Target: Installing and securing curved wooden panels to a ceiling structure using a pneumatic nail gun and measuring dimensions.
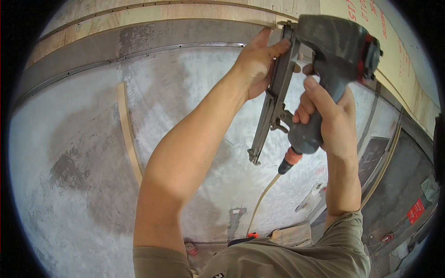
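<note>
A dark grey pneumatic nail gun is raised overhead, its nose close to a pale wooden strip. My right hand is wrapped round the gun's handle, with a finger near the trigger. Along the long magazine, my left hand grips the upper end; its thumb lies across the magazine and one finger reaches up to the strip's edge. From the orange and black fitting under the handle, a beige air hose hangs down past my body. The nose's exact contact with the wood is hard to make out.
A metal channel with holes runs along the grey plastered wall. Against that wall stands a thin wooden batten. A yellowish board with red print spans the upper right. At the lower right is a red label.
</note>
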A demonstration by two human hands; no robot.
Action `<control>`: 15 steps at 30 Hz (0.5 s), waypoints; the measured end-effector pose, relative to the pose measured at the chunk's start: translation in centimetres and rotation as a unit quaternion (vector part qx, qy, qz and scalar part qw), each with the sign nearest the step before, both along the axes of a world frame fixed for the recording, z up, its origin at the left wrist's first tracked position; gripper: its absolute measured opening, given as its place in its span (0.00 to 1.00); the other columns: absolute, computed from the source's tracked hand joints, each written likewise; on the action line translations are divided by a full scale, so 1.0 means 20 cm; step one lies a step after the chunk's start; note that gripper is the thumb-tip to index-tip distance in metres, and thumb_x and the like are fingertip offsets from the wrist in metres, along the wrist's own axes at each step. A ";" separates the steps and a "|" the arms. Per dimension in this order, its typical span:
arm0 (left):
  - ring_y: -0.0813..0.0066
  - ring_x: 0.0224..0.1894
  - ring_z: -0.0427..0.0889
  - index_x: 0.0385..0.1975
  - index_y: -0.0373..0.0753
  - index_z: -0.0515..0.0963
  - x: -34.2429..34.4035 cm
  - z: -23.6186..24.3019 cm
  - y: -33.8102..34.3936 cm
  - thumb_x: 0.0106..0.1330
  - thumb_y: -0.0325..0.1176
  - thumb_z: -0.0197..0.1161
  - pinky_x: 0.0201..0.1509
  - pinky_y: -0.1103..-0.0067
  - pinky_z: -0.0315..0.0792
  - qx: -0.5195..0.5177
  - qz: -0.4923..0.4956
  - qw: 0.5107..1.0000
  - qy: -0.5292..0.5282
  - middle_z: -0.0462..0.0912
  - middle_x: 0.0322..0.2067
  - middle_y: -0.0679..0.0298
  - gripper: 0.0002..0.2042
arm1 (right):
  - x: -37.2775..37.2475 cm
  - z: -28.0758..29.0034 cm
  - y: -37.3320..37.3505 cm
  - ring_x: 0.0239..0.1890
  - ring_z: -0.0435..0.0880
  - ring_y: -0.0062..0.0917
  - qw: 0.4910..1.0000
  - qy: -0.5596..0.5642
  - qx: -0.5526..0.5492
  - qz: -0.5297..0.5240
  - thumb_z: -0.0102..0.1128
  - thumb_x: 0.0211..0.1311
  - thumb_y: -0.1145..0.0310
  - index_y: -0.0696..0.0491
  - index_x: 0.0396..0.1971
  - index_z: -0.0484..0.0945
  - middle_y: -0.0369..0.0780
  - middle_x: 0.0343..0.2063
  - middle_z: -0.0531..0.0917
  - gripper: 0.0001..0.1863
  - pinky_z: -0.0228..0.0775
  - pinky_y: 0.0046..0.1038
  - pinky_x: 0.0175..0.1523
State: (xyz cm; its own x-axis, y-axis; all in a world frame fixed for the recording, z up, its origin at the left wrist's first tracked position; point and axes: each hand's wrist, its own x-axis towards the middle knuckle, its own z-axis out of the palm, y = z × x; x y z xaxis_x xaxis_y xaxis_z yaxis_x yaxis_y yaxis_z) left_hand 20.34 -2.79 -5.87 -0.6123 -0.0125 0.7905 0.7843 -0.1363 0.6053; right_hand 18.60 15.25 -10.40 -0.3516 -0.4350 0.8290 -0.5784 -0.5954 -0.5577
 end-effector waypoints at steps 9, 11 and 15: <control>0.63 0.32 0.86 0.68 0.34 0.56 0.03 -0.04 0.11 0.72 0.30 0.60 0.32 0.73 0.79 0.029 0.075 0.995 -0.061 0.85 0.37 0.51 0.28 | -0.10 -0.15 0.03 0.17 0.74 0.20 0.993 -0.061 -0.046 0.092 0.60 0.69 0.65 0.62 0.42 0.76 0.36 0.17 0.73 0.14 0.74 0.28 0.28; 0.64 0.32 0.85 0.63 0.29 0.66 0.07 -0.09 0.06 0.71 0.30 0.61 0.35 0.74 0.78 0.012 0.120 0.988 -0.098 0.85 0.38 0.54 0.23 | -0.14 -0.23 -0.03 0.18 0.73 0.20 0.982 -0.084 -0.057 0.157 0.59 0.69 0.65 0.62 0.50 0.73 0.35 0.17 0.72 0.18 0.75 0.29 0.29; 0.69 0.32 0.83 0.50 0.31 0.76 0.13 -0.18 0.06 0.71 0.32 0.62 0.35 0.76 0.76 0.009 0.209 0.970 -0.127 0.84 0.35 0.61 0.14 | -0.21 -0.33 -0.09 0.18 0.70 0.20 0.966 -0.120 -0.022 0.229 0.55 0.71 0.61 0.59 0.68 0.59 0.32 0.17 0.65 0.31 0.74 0.30 0.31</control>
State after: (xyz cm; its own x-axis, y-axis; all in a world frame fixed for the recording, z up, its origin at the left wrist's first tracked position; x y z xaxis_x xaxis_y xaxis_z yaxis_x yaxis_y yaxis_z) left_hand 23.03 -1.68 -9.48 -0.7259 -0.3129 0.6125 0.5994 0.1491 0.7865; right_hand 14.41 13.50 -17.05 -0.3155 -0.5569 0.7683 -0.1065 -0.7838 -0.6118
